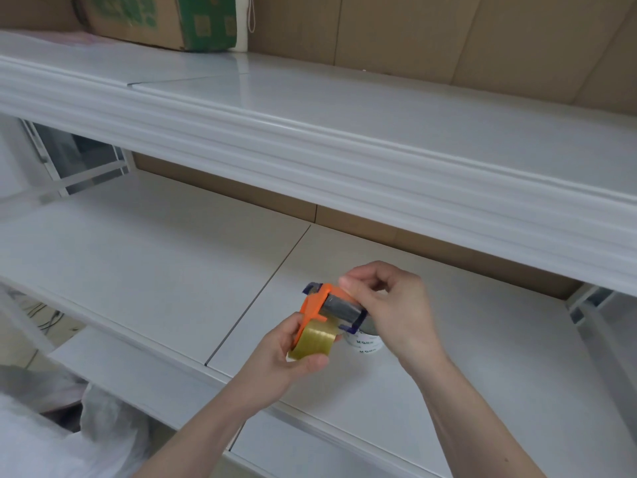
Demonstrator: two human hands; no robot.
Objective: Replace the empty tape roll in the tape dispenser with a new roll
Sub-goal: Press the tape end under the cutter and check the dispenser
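An orange and dark blue tape dispenser (319,301) is held above the lower white shelf (155,263). A yellowish clear tape roll (315,343) sits in its lower end. My left hand (289,360) grips the roll and the dispenser's orange frame from below. My right hand (389,305) pinches the dispenser's grey blade end from the right, fingers closed on it. Behind the hands, a white cardboard core (365,343) with printed letters lies on the shelf, partly hidden.
An upper white shelf (344,108) overhangs the work spot, its thick front edge just above the hands. A cardboard box (162,19) with green print stands on it at far left. White plastic bags (69,426) lie at lower left, below the shelf edge.
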